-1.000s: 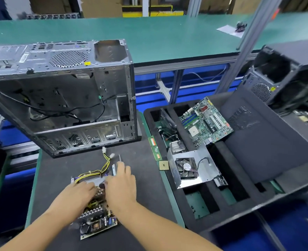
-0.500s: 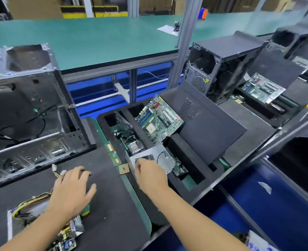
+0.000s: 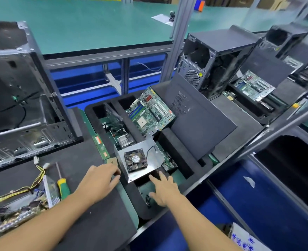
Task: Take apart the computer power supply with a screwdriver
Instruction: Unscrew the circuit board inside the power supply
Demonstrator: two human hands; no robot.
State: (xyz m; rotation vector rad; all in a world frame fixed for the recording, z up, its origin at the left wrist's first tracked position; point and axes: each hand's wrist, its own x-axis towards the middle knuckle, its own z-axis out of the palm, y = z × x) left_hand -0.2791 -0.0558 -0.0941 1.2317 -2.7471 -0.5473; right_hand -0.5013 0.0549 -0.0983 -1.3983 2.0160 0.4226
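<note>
At the lower left of the bench, on the black mat (image 3: 73,160): the opened power supply (image 3: 22,203), circuit board bared, yellow and black wires (image 3: 38,178) trailing up from it. Just beside its right edge, lying flat: the screwdriver (image 3: 63,187), green-and-yellow handle nearest, shaft pointing away. Both untouched. Over the mat's right edge: the left hand (image 3: 98,182), fingers loose and slightly bent, holding nothing, tips just beside the metal fan cover (image 3: 140,162) in the foam tray (image 3: 173,147); hard to tell whether touching. Nearer in the tray, over a compartment with small dark screws (image 3: 147,199): the right hand (image 3: 165,191), fingers spread wide, empty. Farther back, leaning: a green motherboard (image 3: 150,113). At left, an open computer case (image 3: 22,109).
</note>
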